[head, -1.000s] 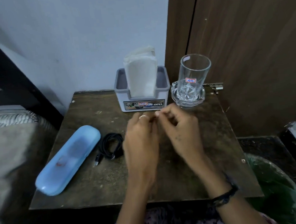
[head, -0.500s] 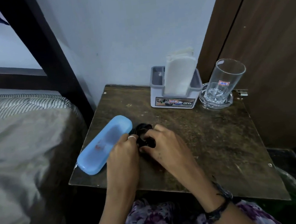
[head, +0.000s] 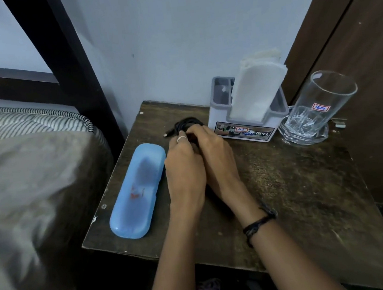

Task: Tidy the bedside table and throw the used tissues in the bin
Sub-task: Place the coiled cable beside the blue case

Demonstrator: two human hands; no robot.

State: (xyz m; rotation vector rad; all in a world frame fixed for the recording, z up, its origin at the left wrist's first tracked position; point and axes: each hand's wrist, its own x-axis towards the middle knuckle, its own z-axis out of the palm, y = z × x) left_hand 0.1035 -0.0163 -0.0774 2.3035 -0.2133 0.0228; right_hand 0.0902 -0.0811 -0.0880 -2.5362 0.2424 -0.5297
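At the far left lies a bed (head: 24, 186) with a grey-brown cover and a striped mattress edge, and a dark bedpost (head: 63, 59) rises behind it against the pale wall. Just beside the bed stands the dark wooden bench (head: 297, 192), scuffed and speckled. Along its left edge lies a long blue case (head: 138, 190), closed, with a reddish mark on its lid.

Right of the case, the left hand (head: 184, 169) and the right hand (head: 218, 158) rest side by side, touching, both reaching toward the back of the bench. Their fingertips close on a coiled black cable (head: 187, 124), whose plug end (head: 168, 133) sticks out to the left. The left hand wears a ring, and the right wrist carries a dark band (head: 260, 222). The hands hide most of the coil, so the grip itself is likely a pinch from both sides, but that is hard to tell.

Next comes a grey and white tissue holder (head: 243, 127) at the back edge, with a stack of white tissues (head: 255, 90) standing upright in it. Just beside it to the right, an empty glass (head: 318, 103) with a small sticker stands in a clear glass dish (head: 303, 135). A brown wooden door (head: 360, 56) fills the far right.
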